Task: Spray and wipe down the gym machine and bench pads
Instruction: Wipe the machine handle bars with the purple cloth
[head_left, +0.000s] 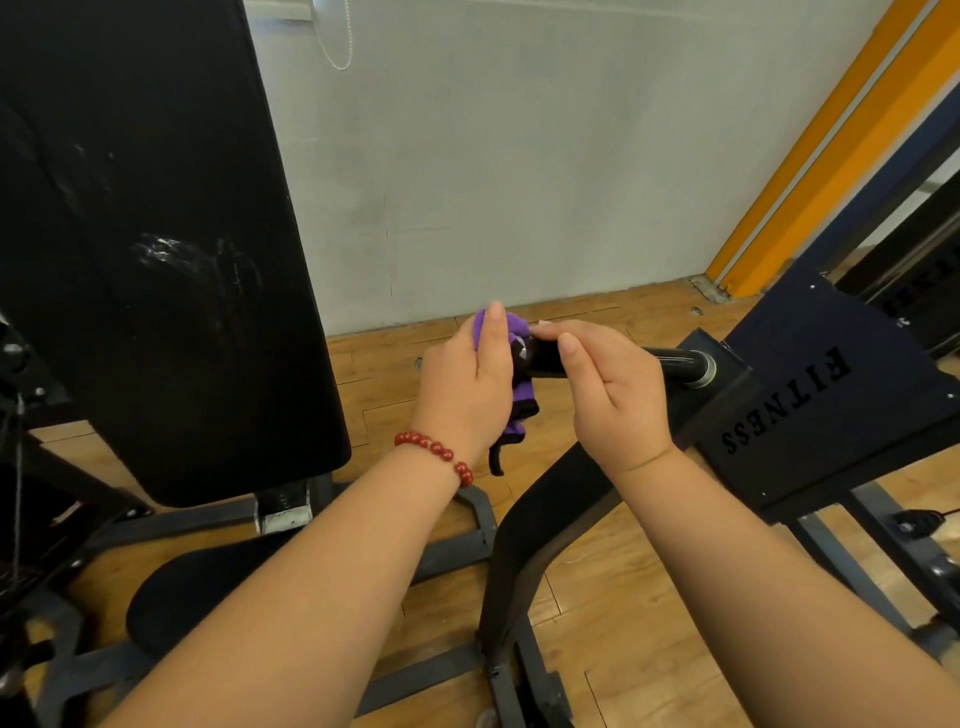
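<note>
Filling the upper left of the frame, the back pad (156, 249) shows pale streaks (probably spray not yet wiped off). Right of centre, the machine's glossy black handle (675, 361) sticks out sideways. The right hand (613, 395) curls round it, likely to steady it, while the left hand (467, 384) grips a purple cloth (517, 325) wrapped over the handle's end.
</note>
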